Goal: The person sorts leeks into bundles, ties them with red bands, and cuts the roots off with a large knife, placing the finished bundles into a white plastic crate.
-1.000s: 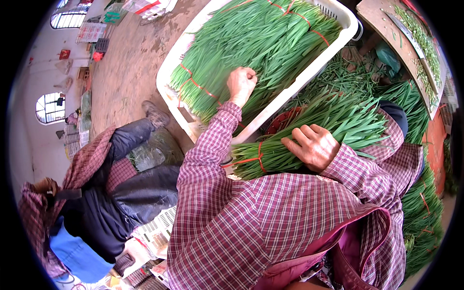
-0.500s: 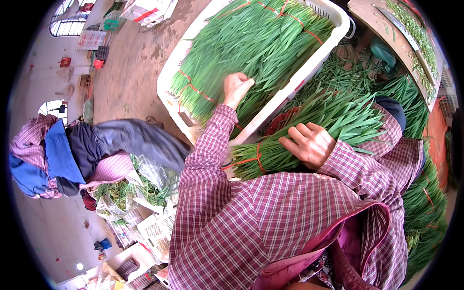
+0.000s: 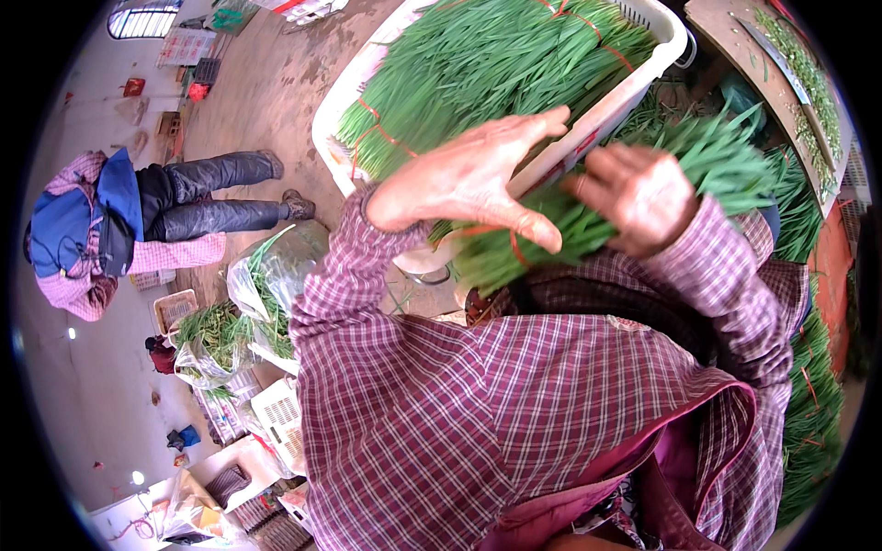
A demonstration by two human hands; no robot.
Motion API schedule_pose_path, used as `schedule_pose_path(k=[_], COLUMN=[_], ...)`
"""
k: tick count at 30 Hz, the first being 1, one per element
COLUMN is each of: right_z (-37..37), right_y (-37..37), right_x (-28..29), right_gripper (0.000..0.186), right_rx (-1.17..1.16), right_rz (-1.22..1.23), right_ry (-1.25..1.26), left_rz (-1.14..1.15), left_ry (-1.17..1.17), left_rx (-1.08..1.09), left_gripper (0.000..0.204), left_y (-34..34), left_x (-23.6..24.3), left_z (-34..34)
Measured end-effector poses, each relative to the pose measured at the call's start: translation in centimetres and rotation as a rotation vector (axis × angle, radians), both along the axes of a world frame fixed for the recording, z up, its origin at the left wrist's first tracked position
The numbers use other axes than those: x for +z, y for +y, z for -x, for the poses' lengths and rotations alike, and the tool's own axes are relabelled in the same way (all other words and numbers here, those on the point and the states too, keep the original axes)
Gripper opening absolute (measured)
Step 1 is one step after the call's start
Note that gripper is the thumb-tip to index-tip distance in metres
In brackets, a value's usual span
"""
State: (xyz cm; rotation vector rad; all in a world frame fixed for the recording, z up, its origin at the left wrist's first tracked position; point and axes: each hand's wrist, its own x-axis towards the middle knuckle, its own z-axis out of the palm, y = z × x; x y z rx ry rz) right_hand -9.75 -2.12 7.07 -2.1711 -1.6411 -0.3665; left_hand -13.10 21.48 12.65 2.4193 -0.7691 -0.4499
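A bundle of garlic chives [image 3: 730, 165], tied near its cut end with an orange-red band, is across my lap, partly blurred. My right hand [image 3: 643, 197] grips it around the middle with curled fingers. Over the tied end, my left hand [image 3: 469, 174] is spread, thumb apart from the fingers, with nothing in it; whether it touches the bundle I cannot tell. Beyond it stands a white plastic crate [image 3: 675, 41] packed with tied chives [image 3: 496, 69], and my left hand partly covers its near side.
At right are a board [image 3: 726, 55] with a long blade [image 3: 772, 57] and chopped bits, and more chive bundles [image 3: 808, 413]. A person in dark trousers [image 3: 225, 179] stands at left, near bagged greens [image 3: 216, 340] and a white basket [image 3: 280, 418].
My left hand has come back from the crate towards the bundle and opened. My right hand has shifted right and up, the bundle rising with it. The other person has moved away from the crate.
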Motion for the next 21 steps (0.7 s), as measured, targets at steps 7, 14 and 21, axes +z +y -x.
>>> schedule_pose_path(k=[7,14,21], right_z=[-7.1,-11.1,-6.8], right_y=[3.7,12.8,12.7], right_x=[7.5,-1.1,-8.3], right_gripper=[0.066,0.078,0.113], right_rx=[0.014,0.010,-0.031], right_rz=[0.098,0.334,0.657], right_ry=[-0.004,0.142,0.380], left_rz=[0.115,0.192,0.627], left_ry=[-0.227,0.572,0.873], left_rx=[0.119,0.520,0.723], left_gripper=[0.090,0.074,0.071], left_y=[1.4,9.9,9.7], left_x=[1.2,-5.3,-11.5], left_z=[-1.3,-3.1,3.5])
